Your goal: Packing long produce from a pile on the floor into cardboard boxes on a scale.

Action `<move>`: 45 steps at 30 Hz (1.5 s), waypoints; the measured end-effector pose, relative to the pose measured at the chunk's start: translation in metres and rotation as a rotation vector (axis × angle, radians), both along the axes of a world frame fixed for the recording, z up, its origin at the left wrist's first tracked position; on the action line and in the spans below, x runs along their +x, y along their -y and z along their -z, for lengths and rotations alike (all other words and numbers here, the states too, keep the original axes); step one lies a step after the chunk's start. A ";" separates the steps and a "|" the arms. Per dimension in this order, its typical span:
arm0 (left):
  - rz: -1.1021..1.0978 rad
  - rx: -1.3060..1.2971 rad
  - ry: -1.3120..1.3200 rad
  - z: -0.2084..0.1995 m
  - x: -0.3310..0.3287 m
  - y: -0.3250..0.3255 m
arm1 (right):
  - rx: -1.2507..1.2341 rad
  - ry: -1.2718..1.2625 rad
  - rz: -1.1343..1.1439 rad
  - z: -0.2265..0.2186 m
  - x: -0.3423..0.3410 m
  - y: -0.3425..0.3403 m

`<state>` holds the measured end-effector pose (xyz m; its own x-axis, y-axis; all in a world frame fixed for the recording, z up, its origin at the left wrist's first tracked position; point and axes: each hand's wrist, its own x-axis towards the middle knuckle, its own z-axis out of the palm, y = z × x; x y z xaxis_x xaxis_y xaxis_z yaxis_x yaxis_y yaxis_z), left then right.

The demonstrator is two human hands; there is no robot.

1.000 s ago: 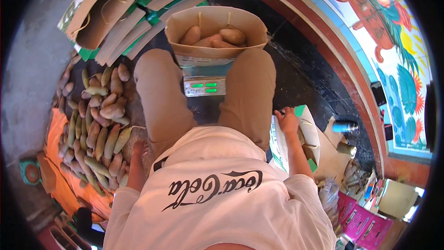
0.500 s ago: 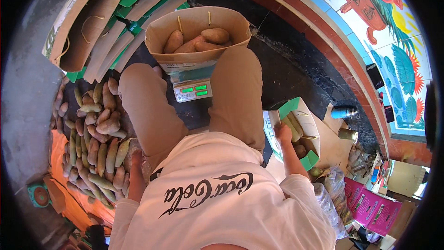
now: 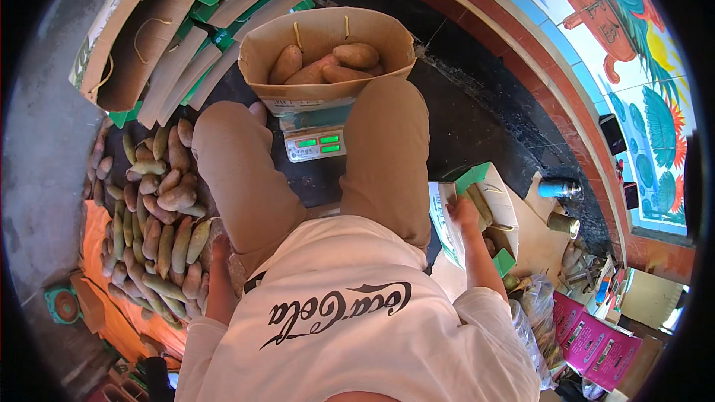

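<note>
My right hand (image 3: 465,214) is closed on the near-left rim of a white-and-green cardboard carton (image 3: 503,212) beside my right thigh. Elongated tubers (image 3: 480,207) lie inside it, partly covered by the hand. Down by my left thigh is my left hand (image 3: 220,246), next to a heap of brown and greenish tubers (image 3: 177,246); its fingers do not show clearly. In front of my knees, an open cardboard carton (image 3: 328,91) with cord handles holds several reddish-brown tubers (image 3: 356,55). It rests on a digital scale (image 3: 314,145) with lit green displays.
Flattened green-and-brown cartons (image 3: 182,78) and an opened one (image 3: 141,37) are at the far left. An orange sheet (image 3: 100,275) lies under the heap. To the right are a blue bottle (image 3: 558,189), a can (image 3: 564,224), plastic bags (image 3: 538,309) and a pink box (image 3: 596,342).
The whole view has shifted slightly. My right hand sits a little farther over the carton's rim and covers more of the tubers inside. My left hand stays by my thigh.
</note>
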<state>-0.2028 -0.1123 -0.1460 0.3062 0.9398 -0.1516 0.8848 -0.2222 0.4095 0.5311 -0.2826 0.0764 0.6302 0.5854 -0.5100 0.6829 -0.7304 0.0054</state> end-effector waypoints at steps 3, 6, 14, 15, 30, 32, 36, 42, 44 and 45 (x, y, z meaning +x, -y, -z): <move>0.283 0.003 -0.524 0.002 0.003 -0.009 | -0.048 -0.005 0.035 -0.001 -0.005 0.001; 0.033 -0.113 -0.282 0.006 0.006 -0.014 | 0.009 0.020 0.077 -0.007 -0.011 0.007; -0.098 -0.205 -0.136 0.001 -0.007 -0.012 | 0.330 0.122 0.124 -0.008 -0.022 0.008; -0.092 -0.221 -0.116 0.001 -0.002 -0.022 | 0.346 0.135 0.160 -0.009 -0.022 0.014; -0.352 -0.389 0.173 -0.028 0.011 -0.038 | 0.494 0.213 0.416 -0.011 0.028 0.021; -0.413 -0.398 0.212 -0.038 0.005 -0.028 | 0.455 0.291 0.486 -0.012 0.044 0.016; -0.526 -0.415 0.294 -0.054 0.010 -0.024 | 0.355 0.419 0.493 -0.003 0.085 0.025; -0.702 -0.412 0.429 -0.078 0.038 -0.032 | 0.222 0.356 0.428 0.010 0.123 0.011; -0.771 -0.394 0.468 -0.092 0.045 -0.028 | 0.140 0.315 0.393 0.006 0.116 -0.005; -0.804 -0.383 0.486 -0.101 0.043 -0.028 | 0.050 0.288 0.370 -0.002 0.110 -0.014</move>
<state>-0.1602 -0.0844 -0.0450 -0.2866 0.8092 -0.5129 0.4327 0.5870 0.6842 0.6409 -0.2687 0.0781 0.9130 0.3137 -0.2609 0.3521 -0.9288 0.1152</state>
